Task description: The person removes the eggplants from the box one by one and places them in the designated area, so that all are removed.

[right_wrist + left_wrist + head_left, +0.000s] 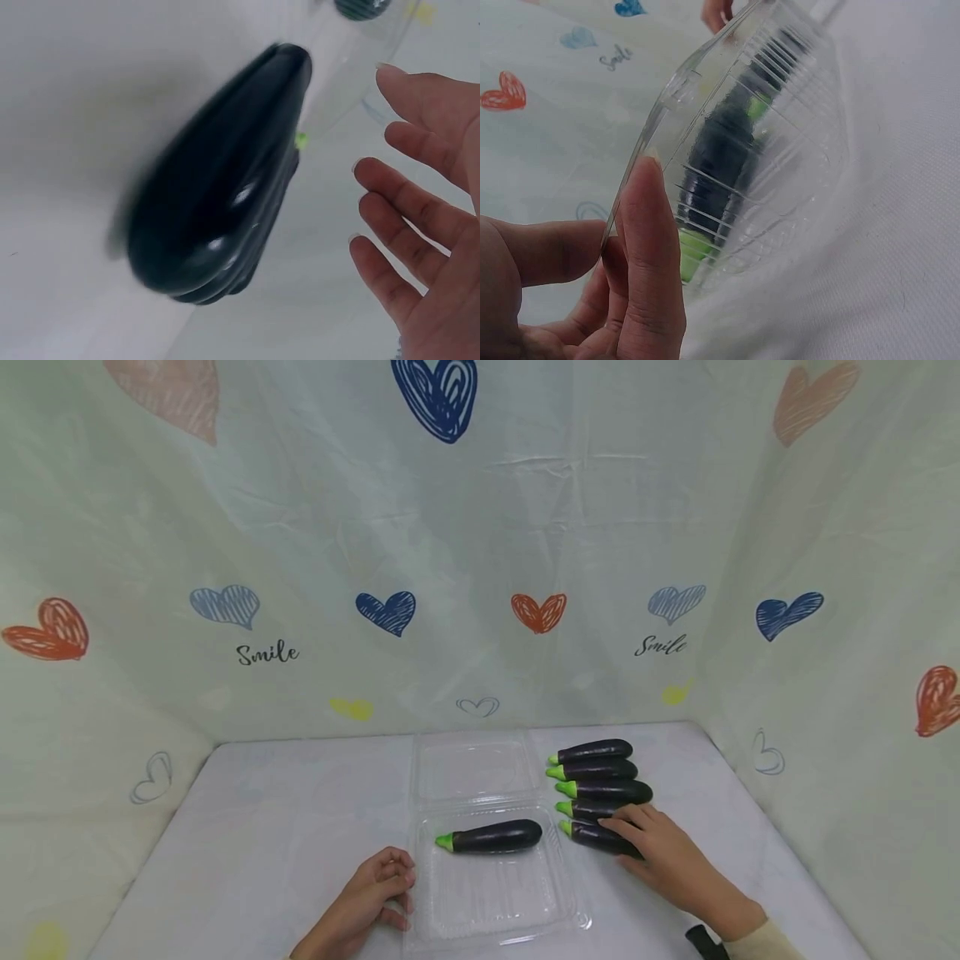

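A clear plastic clamshell container (487, 906) lies unfolded, with its lid (476, 770) laid back at the far side. One dark eggplant (501, 837) with a green stem rests crosswise in the base. My left hand (375, 887) pinches the base's left rim between thumb and fingers, as the left wrist view shows. To the right of the container, several eggplants (603, 791) lie in a column, stems pointing left. Over the nearest eggplant (592, 835) hovers my right hand (667, 858), fingers spread and hiding its thick end; the right wrist view shows a gap between the fingers and the eggplants.
A white cloth covers the table (285, 827). Behind and at both sides hangs a pale curtain (465, 535) printed with hearts and the word "Smile". A black strap (707, 942) shows near the right wrist.
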Tool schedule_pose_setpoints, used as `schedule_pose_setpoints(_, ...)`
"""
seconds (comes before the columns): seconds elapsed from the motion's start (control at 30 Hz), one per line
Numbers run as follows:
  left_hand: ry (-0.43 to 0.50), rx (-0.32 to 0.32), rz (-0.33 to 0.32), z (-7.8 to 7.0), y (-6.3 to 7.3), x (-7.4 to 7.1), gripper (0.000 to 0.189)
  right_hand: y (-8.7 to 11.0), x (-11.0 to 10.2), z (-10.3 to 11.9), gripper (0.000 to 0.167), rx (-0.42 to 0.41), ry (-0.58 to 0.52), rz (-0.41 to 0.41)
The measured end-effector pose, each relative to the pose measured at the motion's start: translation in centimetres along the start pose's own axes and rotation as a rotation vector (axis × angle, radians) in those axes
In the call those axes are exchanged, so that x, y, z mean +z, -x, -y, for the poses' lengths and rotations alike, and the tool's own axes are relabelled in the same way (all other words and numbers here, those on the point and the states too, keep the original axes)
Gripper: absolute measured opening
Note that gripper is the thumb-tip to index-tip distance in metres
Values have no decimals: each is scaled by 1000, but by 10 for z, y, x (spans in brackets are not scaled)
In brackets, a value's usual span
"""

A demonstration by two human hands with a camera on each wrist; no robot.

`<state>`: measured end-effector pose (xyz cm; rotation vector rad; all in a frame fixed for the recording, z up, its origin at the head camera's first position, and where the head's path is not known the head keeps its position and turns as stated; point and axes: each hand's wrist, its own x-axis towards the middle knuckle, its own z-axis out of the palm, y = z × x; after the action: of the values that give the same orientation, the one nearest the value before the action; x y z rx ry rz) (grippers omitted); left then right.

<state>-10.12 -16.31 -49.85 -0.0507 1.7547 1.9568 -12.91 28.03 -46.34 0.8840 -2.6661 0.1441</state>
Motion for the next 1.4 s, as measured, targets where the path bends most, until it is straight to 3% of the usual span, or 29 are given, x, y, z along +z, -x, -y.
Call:
schedule_pose_setpoints(0.47, 15, -7, 1, 1, 1, -1, 18, -33, -9, 30, 54, -134, -69, -6)
schedule_pose_setpoints(0.73, 15, -10, 0, 2, 0, -1, 16, -51, -9, 43, 53, -117, -77, 104)
schedule_pose_setpoints(1.03, 8, -6, -4, 2, 0, 0, 17, -66, -7, 57, 52, -161, -81, 135)
schedule_pose_setpoints(1.4, 14, -1, -1, 1, -1, 0, 17, -83, -1, 70, 57, -193, -59, 231)
